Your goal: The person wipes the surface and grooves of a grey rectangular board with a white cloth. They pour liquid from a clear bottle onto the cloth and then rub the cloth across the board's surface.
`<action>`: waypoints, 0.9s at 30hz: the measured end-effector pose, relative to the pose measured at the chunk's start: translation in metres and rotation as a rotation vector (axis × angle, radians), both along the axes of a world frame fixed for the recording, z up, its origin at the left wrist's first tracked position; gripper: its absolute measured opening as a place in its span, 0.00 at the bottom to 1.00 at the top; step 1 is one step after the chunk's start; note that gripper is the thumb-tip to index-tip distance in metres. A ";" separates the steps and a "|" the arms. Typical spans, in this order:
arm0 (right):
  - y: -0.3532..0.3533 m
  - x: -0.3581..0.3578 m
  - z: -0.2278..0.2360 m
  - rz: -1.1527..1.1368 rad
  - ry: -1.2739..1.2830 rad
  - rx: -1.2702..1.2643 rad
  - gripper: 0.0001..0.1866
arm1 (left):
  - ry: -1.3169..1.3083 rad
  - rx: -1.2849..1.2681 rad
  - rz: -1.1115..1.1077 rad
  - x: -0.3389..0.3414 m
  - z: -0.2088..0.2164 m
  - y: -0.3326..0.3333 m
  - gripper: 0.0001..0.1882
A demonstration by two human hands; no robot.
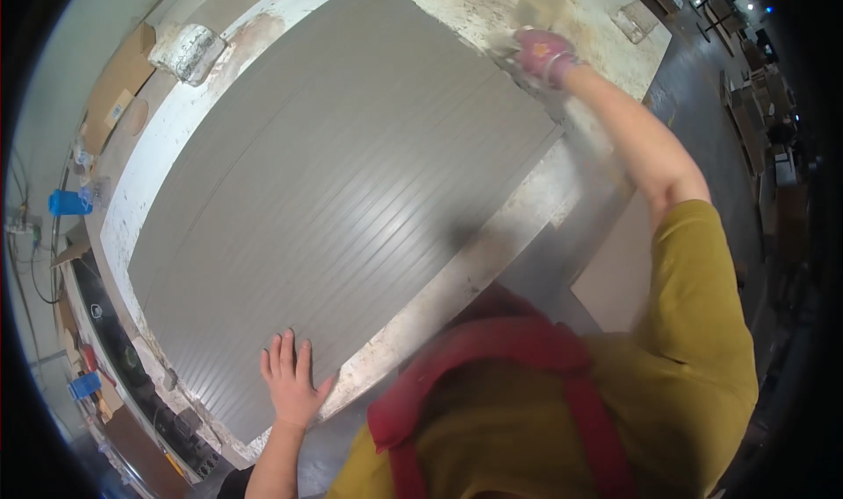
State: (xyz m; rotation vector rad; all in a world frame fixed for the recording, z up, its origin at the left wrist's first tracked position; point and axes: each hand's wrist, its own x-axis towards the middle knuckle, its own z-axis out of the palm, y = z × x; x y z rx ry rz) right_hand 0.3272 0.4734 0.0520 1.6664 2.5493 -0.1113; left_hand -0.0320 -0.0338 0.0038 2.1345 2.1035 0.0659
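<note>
A large grey panel (351, 174) with fine parallel grooves lies flat across the worktable. My bare left hand (293, 380) rests on its near left part, fingers spread and palm down. At the panel's far right edge is my right hand (544, 57), in a pink glove with a flower print. Its fingers are curled in at that edge, and a small pale thing by the fingertips is too blurred to name. A faint translucent smear shows just beyond the glove.
The white, stained worktable (479, 257) shows around the panel. A roll wrapped in clear film (188, 54) stands beyond the panel's left edge, near a cardboard piece (118, 86). A blue cup-like thing (70, 203) is at the left. A clear jar-like thing (634, 22) sits far right.
</note>
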 end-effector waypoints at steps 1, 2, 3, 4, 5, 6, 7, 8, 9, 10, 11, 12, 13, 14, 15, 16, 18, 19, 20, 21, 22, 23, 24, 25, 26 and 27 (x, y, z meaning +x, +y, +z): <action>0.015 0.023 -0.003 0.016 0.055 0.079 0.18 | -0.002 0.021 -0.007 -0.003 0.001 0.007 0.42; 0.006 0.016 0.005 0.048 0.170 0.116 0.17 | -0.010 0.020 0.005 -0.001 0.002 0.009 0.42; -0.023 -0.007 0.008 0.072 0.168 0.085 0.17 | -0.022 -0.021 0.022 0.002 0.003 -0.001 0.42; -0.060 -0.045 0.016 0.074 0.117 -0.050 0.19 | -0.005 -0.017 0.045 0.003 0.000 -0.005 0.43; -0.077 -0.061 0.028 0.058 0.066 -0.146 0.23 | -0.009 -0.018 0.049 0.002 -0.001 -0.005 0.43; -0.078 -0.064 0.025 0.064 0.063 -0.149 0.23 | 0.004 -0.015 0.024 0.000 0.000 -0.007 0.43; -0.077 -0.066 0.017 0.097 0.104 -0.145 0.23 | 0.018 -0.012 0.001 -0.001 0.000 -0.009 0.43; -0.055 -0.047 -0.009 0.102 0.118 -0.023 0.24 | 0.010 -0.003 0.005 0.001 -0.001 -0.005 0.43; -0.031 -0.026 -0.037 0.099 0.126 0.097 0.24 | 0.007 -0.005 -0.011 0.000 0.001 -0.002 0.42; -0.009 -0.020 -0.027 0.011 -0.023 -0.009 0.23 | -0.007 0.000 -0.019 -0.003 -0.001 0.002 0.42; 0.005 -0.021 -0.015 -0.060 -0.150 -0.101 0.22 | -0.005 0.006 -0.009 -0.003 0.000 0.000 0.42; 0.006 -0.015 -0.009 -0.044 -0.141 -0.086 0.22 | -0.011 0.003 -0.010 -0.003 0.002 -0.001 0.42; 0.003 -0.004 -0.004 -0.037 -0.012 0.067 0.21 | -0.017 0.000 -0.013 -0.004 0.004 -0.002 0.42; -0.006 0.004 -0.004 -0.040 0.110 0.207 0.20 | -0.016 0.002 -0.010 -0.003 0.004 0.000 0.42; -0.019 -0.002 -0.004 -0.030 0.109 0.192 0.20 | -0.028 0.009 0.012 -0.001 0.003 -0.002 0.42; -0.034 -0.010 0.004 0.103 0.171 0.114 0.19 | -0.039 0.017 0.031 0.000 0.003 -0.003 0.42; -0.064 -0.025 -0.001 0.272 0.022 -0.016 0.17 | -0.043 0.008 0.027 0.000 0.002 0.001 0.43; -0.088 -0.038 -0.021 0.232 -0.016 -0.044 0.17 | -0.044 0.009 0.018 0.001 0.002 0.003 0.43; -0.117 -0.049 -0.029 0.244 0.094 0.142 0.18 | -0.053 0.015 0.012 0.000 0.002 0.003 0.43; -0.134 -0.065 -0.032 0.497 0.163 0.048 0.20 | -0.047 0.010 0.028 0.001 0.002 0.003 0.43; -0.158 -0.080 -0.056 0.676 0.242 0.107 0.17 | -0.048 0.005 0.024 0.001 0.003 0.003 0.43; -0.191 -0.105 -0.056 0.871 0.352 -0.079 0.16 | -0.059 0.006 0.017 0.000 0.003 -0.002 0.43; -0.229 -0.135 -0.042 0.923 0.461 -0.153 0.16 | -0.055 0.010 0.031 -0.002 0.001 -0.006 0.43; -0.259 -0.154 -0.036 1.060 0.456 -0.209 0.17 | -0.053 0.021 0.039 -0.001 0.000 -0.005 0.43; -0.259 -0.153 -0.041 1.069 0.448 -0.204 0.17 | -0.059 0.026 0.047 -0.001 0.001 -0.008 0.43; -0.263 -0.147 -0.056 1.009 0.619 -0.103 0.16 | -0.059 0.015 0.044 -0.002 0.003 -0.007 0.43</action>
